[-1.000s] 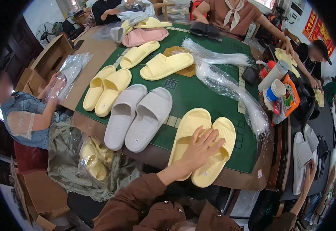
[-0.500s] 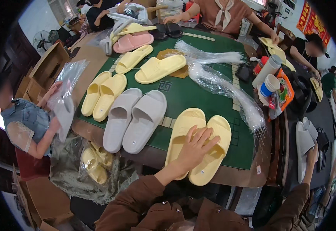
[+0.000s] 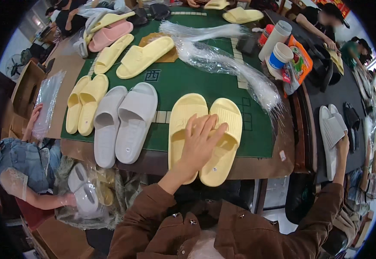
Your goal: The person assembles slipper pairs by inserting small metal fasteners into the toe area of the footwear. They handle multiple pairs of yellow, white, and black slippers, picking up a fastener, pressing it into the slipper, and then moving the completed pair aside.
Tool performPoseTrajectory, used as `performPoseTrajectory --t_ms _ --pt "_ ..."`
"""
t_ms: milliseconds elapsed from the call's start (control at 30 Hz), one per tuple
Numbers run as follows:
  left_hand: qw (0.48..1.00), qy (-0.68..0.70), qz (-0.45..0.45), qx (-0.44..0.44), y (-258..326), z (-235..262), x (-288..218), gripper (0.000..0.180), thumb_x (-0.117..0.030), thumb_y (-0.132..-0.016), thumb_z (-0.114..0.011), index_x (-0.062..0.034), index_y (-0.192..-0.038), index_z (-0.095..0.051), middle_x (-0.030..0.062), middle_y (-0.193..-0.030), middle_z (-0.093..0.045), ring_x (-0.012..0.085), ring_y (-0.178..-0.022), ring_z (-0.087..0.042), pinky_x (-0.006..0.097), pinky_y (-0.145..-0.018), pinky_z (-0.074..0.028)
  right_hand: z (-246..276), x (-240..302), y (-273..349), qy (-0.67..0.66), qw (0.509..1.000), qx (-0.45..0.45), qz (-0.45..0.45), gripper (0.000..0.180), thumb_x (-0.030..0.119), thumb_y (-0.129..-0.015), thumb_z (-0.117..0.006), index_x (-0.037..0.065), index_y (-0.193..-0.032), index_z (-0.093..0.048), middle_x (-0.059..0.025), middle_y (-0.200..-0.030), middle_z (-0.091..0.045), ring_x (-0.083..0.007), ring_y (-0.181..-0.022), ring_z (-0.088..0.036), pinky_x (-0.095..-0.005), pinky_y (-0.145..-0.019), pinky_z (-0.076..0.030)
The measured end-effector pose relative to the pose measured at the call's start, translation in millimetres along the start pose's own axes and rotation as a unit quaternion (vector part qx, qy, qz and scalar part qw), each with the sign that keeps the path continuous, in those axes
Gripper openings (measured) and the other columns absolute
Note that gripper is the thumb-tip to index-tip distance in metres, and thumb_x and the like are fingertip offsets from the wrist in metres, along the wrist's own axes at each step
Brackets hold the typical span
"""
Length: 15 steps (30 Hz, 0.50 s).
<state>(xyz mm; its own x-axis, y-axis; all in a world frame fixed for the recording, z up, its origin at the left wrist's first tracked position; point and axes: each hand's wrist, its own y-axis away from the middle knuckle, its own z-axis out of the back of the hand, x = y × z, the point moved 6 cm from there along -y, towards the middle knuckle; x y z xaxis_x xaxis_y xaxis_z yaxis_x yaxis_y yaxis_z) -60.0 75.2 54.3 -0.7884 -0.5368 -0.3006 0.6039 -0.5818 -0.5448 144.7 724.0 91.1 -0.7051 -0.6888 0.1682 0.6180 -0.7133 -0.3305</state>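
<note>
Head view: left hand [image 3: 202,140] flat, fingers spread, pressing yellow slipper pair [image 3: 205,134] on green table [image 3: 183,82]; right hand [image 3: 342,144] gripping white slippers [image 3: 331,138].

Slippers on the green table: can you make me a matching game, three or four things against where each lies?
Things:
1. grey foam slipper pair
2. pink foam slipper
3. white plastic cup with blue band
4. left hand

Places:
A. far left corner of the table
B. on the yellow foam slipper pair at the near edge
C. right edge, beside an orange packet
D. between two yellow pairs

Pairs: 1-D, 2-A, 3-C, 4-B
</note>
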Motion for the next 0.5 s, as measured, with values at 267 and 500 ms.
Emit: performPoseTrajectory --t_ms 267,500 --pt "0.999 0.029 -0.023 -0.018 1.1 2.5 -6.7 0.047 -0.003 -0.077 -0.055 -0.0127 -0.122 -0.054 0.0125 -0.123 -0.050 0.0289 -0.116 -0.047 0.049 -0.103 -0.028 14.9 11.2 54.8 -0.160 0.986 0.030 -0.023 0.047 0.015 -0.087 -0.048 -0.004 -0.131 -0.046 -0.0222 -0.113 -0.062 -0.0267 -0.107 -0.060 -0.0295 -0.085 -0.043" --pt "0.996 0.045 -0.018 -0.078 3.1 8.7 -1.2 0.047 0.002 -0.076 -0.054 -0.0137 -0.120 -0.058 0.0114 -0.119 -0.054 0.0274 -0.110 -0.050 0.044 -0.100 -0.031 58.2 10.3 85.9 -0.346 0.937 -0.034 -0.027 0.054 0.028 -0.094 -0.060 -0.002 -0.136 -0.046 -0.0155 -0.136 -0.050 -0.0235 -0.126 -0.046 -0.0341 -0.105 -0.035"
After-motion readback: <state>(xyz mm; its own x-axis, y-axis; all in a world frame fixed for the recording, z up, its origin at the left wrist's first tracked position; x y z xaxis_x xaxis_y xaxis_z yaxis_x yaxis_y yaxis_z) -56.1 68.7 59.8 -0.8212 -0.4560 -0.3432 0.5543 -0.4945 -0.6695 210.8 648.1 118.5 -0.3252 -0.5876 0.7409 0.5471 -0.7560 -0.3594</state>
